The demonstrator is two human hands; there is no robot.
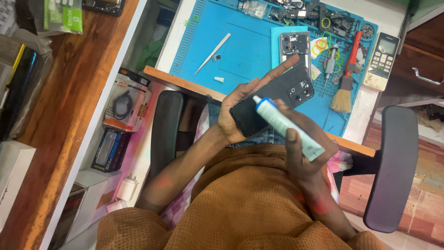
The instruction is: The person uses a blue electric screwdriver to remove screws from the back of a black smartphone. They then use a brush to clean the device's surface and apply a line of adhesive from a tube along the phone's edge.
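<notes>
- The black phone back cover (273, 99) lies flat across the open palm of the left hand (240, 111), held above the person's lap at the near edge of the table (185, 83); the fingers stretch along its far edge and the thumb side props it from below.
- It looks thin, stiff and smooth, probably light and a little slippery; the camera cut-outs near one corner are likely its weakest spot, so the long edges seem the safer place to hold it.
- The right hand (305, 153) is clenched around a pale glue tube (286, 127), whose blue cap and white nozzle tip rest on or just above the cover's inner face; I cannot tell whether they touch.
- The tube looks soft and squeezable, best gripped at mid-body as it is now.
- On the table lies a blue rubbery work mat (240, 51) with raised ribs.
- On the mat rest metal tweezers (212, 53), an opened phone body (295, 45), a bristle brush (344, 95) with a red handle, and small dark parts.
</notes>
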